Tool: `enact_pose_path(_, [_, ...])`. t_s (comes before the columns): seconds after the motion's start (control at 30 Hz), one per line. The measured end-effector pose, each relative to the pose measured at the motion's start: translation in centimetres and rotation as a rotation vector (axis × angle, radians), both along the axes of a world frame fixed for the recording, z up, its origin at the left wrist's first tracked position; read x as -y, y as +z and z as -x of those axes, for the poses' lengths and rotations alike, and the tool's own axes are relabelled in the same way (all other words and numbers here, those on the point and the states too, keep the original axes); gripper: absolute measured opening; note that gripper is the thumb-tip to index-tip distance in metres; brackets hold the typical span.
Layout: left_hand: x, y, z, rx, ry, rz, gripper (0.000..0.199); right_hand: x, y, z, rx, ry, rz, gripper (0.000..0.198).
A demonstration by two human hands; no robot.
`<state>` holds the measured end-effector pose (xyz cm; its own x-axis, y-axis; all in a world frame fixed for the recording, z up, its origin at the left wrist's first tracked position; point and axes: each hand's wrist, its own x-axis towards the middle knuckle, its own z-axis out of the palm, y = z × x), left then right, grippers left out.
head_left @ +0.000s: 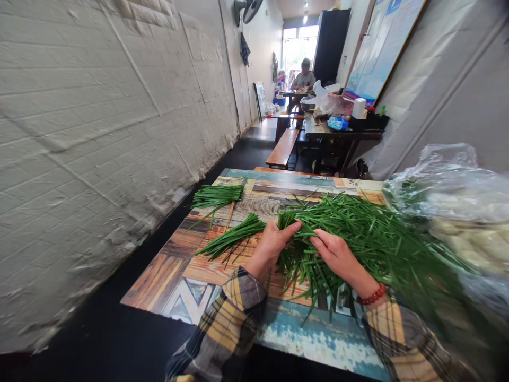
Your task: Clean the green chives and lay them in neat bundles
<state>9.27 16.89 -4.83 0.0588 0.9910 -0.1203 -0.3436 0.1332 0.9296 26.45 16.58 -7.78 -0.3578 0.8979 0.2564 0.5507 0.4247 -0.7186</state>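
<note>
My left hand is closed around a bunch of garlic chives, whose long green blades stick out to its left. With the fingertips pinched, my right hand grips a few chive blades close to the left hand. Beneath and beyond both hands spreads a large loose pile of chives. A separate gathered bundle of chives lies at the table's far left edge. Thin brown stems rest beside that bundle.
Clear plastic bags with pale contents stand right of the pile on the patterned table. A white wall runs along the left. Farther back are a bench, a cluttered second table and a seated person.
</note>
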Motion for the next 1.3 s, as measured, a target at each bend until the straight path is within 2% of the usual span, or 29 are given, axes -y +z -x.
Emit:
enact_pose_path(0.23, [-0.6,0.6,1.7,0.042,0.148,-0.052,0.034,-0.5,-0.2,-0.6,0.012,-0.006,-0.041,0.028])
enact_pose_path(0.43, [-1.3,0.8,3.9,0.148,0.267,-0.167,0.032,-1.1,-0.5,-1.5,-0.010,-0.106,0.023,0.029])
enact_pose_path(0.63, [-1.3,1.1,4.2,0.248,0.215,-0.131,0.032,-1.5,-0.3,-2.1,-0.080,-0.270,0.030,0.034])
enact_pose_path(0.77, [-1.2,1.1,4.2,0.317,0.126,-0.131,0.032,-1.8,-0.8,-2.4,-0.214,-0.319,0.128,0.035])
enact_pose_path(0.9, [-1.1,0.9,3.6,0.136,0.111,-0.143,0.032,-2.0,-1.3,-2.6,-0.310,-0.330,0.181,0.033])
enact_pose_path(0.97, [-1.1,0.8,3.3,0.114,0.125,-0.139,0.032,-2.0,-1.5,-2.7,-0.329,-0.327,0.185,0.032])
enact_pose_path(1.23, [-1.2,1.3,3.3,0.343,0.144,-0.103,0.027,-2.0,-1.4,-2.4,-0.427,-0.262,0.234,0.034])
enact_pose_path(1.3, [-1.1,1.6,3.4,0.394,0.088,-0.074,0.026,-1.8,-1.2,-2.2,-0.419,-0.259,0.226,0.034])
